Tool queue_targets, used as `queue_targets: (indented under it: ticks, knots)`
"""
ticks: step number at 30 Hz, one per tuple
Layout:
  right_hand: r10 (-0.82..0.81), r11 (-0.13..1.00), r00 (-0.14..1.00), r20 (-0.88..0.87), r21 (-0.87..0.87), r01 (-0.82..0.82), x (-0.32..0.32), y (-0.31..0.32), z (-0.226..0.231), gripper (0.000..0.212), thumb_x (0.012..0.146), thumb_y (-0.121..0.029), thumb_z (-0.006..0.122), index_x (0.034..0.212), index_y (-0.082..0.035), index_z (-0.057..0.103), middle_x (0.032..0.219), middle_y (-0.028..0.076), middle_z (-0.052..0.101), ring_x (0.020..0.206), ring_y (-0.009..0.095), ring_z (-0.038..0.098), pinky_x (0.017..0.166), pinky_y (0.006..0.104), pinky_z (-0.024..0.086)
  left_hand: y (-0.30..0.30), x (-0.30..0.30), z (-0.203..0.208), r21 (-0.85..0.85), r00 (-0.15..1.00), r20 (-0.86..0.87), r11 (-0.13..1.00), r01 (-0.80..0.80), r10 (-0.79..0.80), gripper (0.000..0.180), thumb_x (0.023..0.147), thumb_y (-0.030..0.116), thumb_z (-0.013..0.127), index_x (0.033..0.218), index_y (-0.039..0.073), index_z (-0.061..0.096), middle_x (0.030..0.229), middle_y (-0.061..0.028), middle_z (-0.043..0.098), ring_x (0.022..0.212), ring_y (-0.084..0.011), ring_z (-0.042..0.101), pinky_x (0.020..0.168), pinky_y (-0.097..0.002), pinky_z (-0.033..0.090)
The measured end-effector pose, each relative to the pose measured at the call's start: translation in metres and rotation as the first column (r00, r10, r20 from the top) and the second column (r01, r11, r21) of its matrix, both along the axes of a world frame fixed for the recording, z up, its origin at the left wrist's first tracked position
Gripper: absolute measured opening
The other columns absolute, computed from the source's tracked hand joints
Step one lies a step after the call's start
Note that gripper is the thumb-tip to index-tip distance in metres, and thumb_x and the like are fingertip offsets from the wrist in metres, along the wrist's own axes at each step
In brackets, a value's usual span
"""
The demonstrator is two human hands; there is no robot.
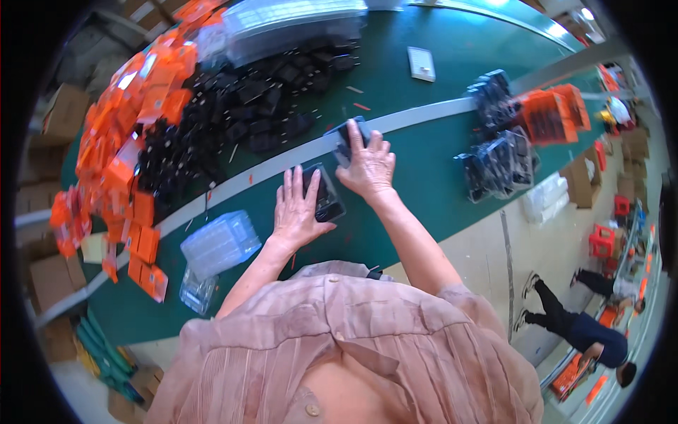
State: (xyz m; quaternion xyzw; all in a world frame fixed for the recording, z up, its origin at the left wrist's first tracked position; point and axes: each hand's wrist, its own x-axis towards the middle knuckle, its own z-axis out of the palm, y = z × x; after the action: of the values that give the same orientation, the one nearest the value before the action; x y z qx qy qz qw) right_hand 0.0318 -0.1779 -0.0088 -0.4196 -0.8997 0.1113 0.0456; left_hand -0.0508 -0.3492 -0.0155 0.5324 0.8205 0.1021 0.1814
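Observation:
My left hand [295, 206] lies with its fingers stretched along the left side of a clear plastic blister pack [329, 201] with a black item inside. Its fingertips rest on the pack's top and its thumb is near the lower edge. Slightly farther off, my right hand [371, 169] is laid over a second clear pack [340, 150] with dark contents, at the pale strip across the table. The index finger reaches forward over that pack, and the thumb sits by its near edge. The palms hide parts of both packs.
Black items [247, 106] are heaped beyond the strip [431, 113], bordered by orange cards [145, 92]. Clear trays are stacked near [220, 244] and far [296, 28]. Filled packs [498, 166] lie right, beside orange packages [551, 116]. A white box [421, 64] lies far back. People work beyond the table.

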Motion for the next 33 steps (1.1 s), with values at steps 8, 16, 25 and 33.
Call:
queue_targets:
  ticks: [8, 16, 25, 33]
  knots:
    - [-0.026, 0.999, 0.992, 0.124, 0.034, 0.021, 0.034, 0.097, 0.006, 0.1, 0.06, -0.036, 0.069, 0.15, -0.03, 0.025, 0.124, 0.023, 0.046, 0.113, 0.042, 0.05, 0.093, 0.0519, 0.04, 0.042, 0.016, -0.01, 0.058, 0.992, 0.005, 0.991, 0.123, -0.124, 0.116, 0.059, 0.044, 0.085, 0.152, 0.018, 0.021, 0.154, -0.0259, 0.014, 0.143, -0.0456, 0.014, 0.116, -0.0498, 0.023]
    - [-0.123, 0.992, 0.912, 0.391, 0.047, 0.114, 0.084, 0.219, 0.02, 0.103, 0.065, -0.039, 0.072, 0.152, -0.028, 0.019, 0.141, 0.026, 0.036, 0.132, 0.04, 0.037, 0.104, 0.0575, 0.026, 0.168, 0.058, -0.019, 0.191, 0.973, -0.025, 0.954, 0.231, -0.23, 0.11, 0.062, 0.047, 0.082, 0.15, 0.013, 0.026, 0.15, -0.0308, 0.021, 0.14, -0.049, 0.019, 0.113, -0.0511, 0.026]
    - [0.071, 0.997, 0.878, 0.474, -0.052, -0.053, 0.103, 0.264, 0.043, 0.11, 0.064, -0.056, 0.076, 0.152, -0.016, 0.023, 0.145, 0.025, 0.037, 0.137, 0.04, 0.034, 0.105, 0.057, 0.026, 0.263, 0.075, 0.012, 0.408, 0.986, -0.07, 0.897, 0.168, -0.153, 0.111, 0.058, 0.044, 0.085, 0.149, 0.017, 0.028, 0.142, -0.0314, 0.028, 0.132, -0.0482, 0.031, 0.107, -0.0518, 0.034]
    - [0.161, 0.976, 0.977, 0.142, -0.167, -0.136, 0.142, 0.303, 0.125, 0.055, 0.089, -0.04, 0.059, 0.132, -0.006, 0.052, 0.119, 0.022, 0.061, 0.115, 0.035, 0.057, 0.096, 0.0444, 0.047, 0.327, 0.095, 0.047, 0.476, 0.953, -0.138, 0.827, 0.301, -0.268, 0.105, 0.057, 0.043, 0.085, 0.145, 0.016, 0.036, 0.141, -0.03, 0.033, 0.131, -0.0478, 0.033, 0.107, -0.0513, 0.034]
